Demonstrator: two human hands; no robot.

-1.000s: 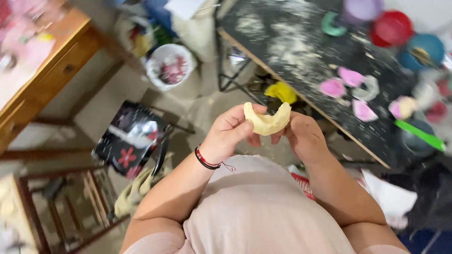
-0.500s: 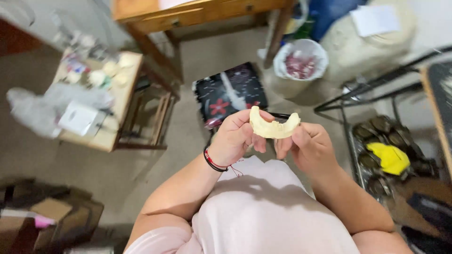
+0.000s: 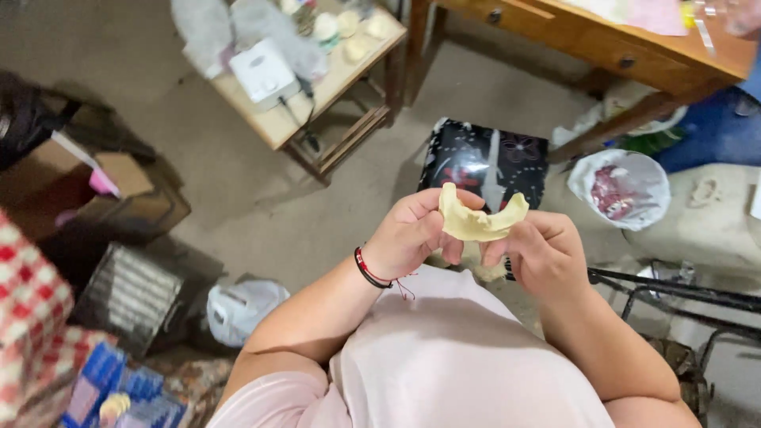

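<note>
A pale yellow, crescent-shaped piece of dough (image 3: pixel 478 221) is held up in front of my chest. My left hand (image 3: pixel 414 234) pinches its left end, with a red and black string bracelet (image 3: pixel 366 268) on that wrist. My right hand (image 3: pixel 541 252) grips the dough's right end from below. Both hands curl around the piece, which bends downward in the middle.
Below the hands stands a black floral bag (image 3: pixel 487 162) on the concrete floor. A small wooden side table (image 3: pixel 309 79) with a white device is at the upper left, a wooden desk (image 3: pixel 618 40) at the upper right, a white plastic bag (image 3: pixel 622 186) to the right, and a cardboard box (image 3: pixel 95 190) to the left.
My view has swung away from the dark work table toward the floor and side table. The dough stays held between both hands, now bent into a wider curve.
</note>
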